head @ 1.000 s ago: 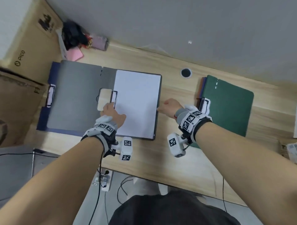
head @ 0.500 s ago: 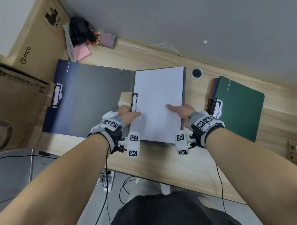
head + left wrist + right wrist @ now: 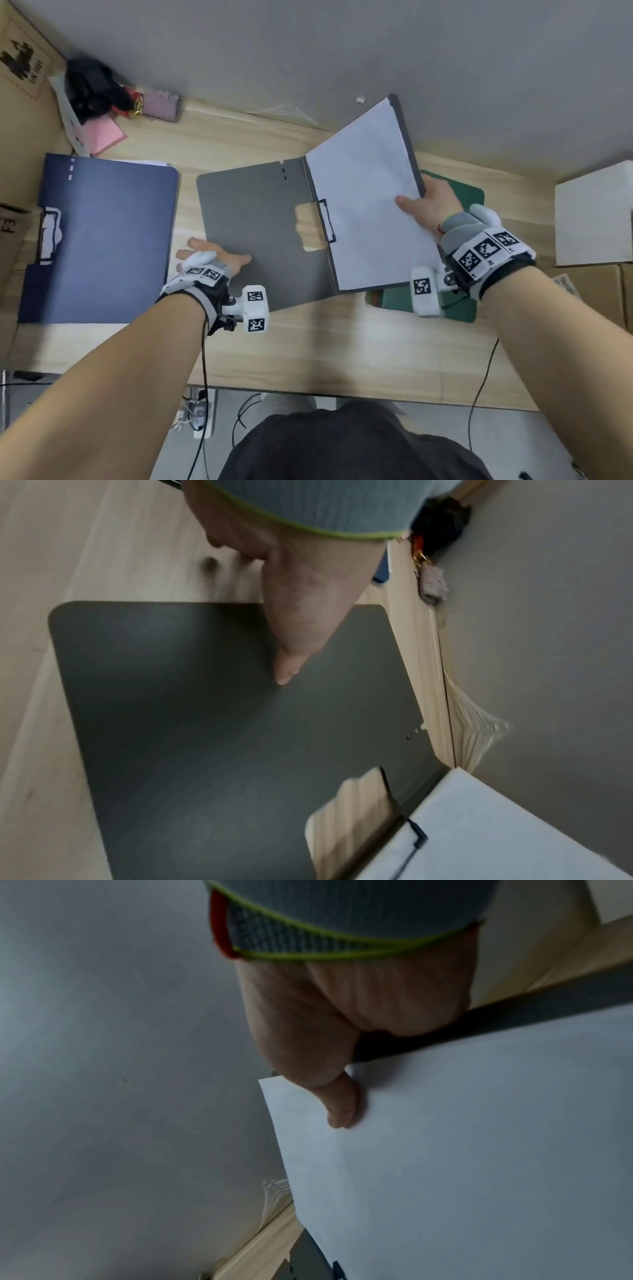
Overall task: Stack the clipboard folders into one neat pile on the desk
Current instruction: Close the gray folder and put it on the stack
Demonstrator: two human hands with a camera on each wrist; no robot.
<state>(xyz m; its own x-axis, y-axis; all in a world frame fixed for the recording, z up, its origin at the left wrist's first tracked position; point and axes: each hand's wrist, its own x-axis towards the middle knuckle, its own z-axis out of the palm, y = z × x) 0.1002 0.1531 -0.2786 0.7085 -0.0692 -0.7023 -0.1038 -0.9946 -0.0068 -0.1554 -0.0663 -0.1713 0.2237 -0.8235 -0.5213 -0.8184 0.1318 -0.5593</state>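
Note:
A grey clipboard folder point(image 3: 253, 219) lies open, its right half carrying white paper point(image 3: 366, 212) and tilted up off the desk point(image 3: 308, 349). My right hand point(image 3: 428, 205) grips that half at its right edge, thumb on the paper point(image 3: 479, 1150), fingers hidden behind the board. My left hand point(image 3: 219, 255) is at the left cover's near edge, thumb point(image 3: 287, 656) lying straight on the grey cover point(image 3: 205, 750), fingers spread beside it. A closed blue folder point(image 3: 102, 236) lies at the left. A green folder point(image 3: 459, 305) lies at the right, partly under the raised half.
Cardboard boxes point(image 3: 20, 102) stand at the desk's left end, and a white box point(image 3: 592, 216) on the right. Dark clutter point(image 3: 99, 89) and a pink note point(image 3: 102, 137) sit in the back left corner against the grey wall. Cables hang below the front edge.
The grey folder has come off the blue folder and moved right, its paper half now raised over the green one. My left hand shifted from the clip to the left cover's edge.

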